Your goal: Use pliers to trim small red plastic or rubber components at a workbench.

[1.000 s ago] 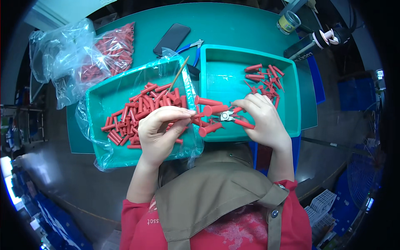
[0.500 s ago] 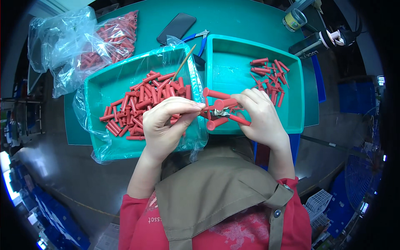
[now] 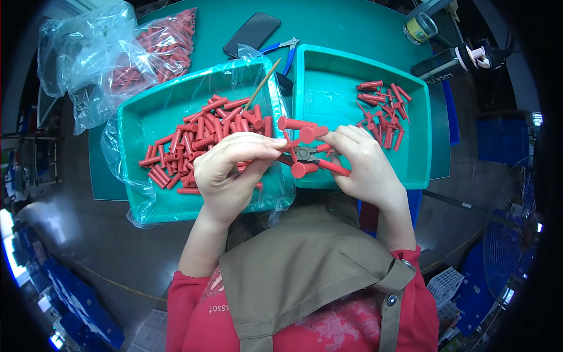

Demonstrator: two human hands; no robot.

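My left hand is closed in a pinch on a cluster of red plastic plugs, which have round flat heads and are joined together. Closed around the red handles of small cutting pliers is my right hand. The metal jaws sit among the plugs; whether they touch a stem I cannot tell. Below my left hand, a pile of loose red tubes fills part of the plastic-lined green tray. Red pieces with thin stems lie at the far right of the second green tray.
A wooden stick leans in the left tray. Beyond the trays lie a dark phone and blue-handled pliers. A clear bag of red pieces is at far left. At far right stand a jar and a black cylindrical object.
The pliers' jaws now show more plainly between the plugs. The plug cluster has turned and shifted slightly left. Both hands keep their holds.
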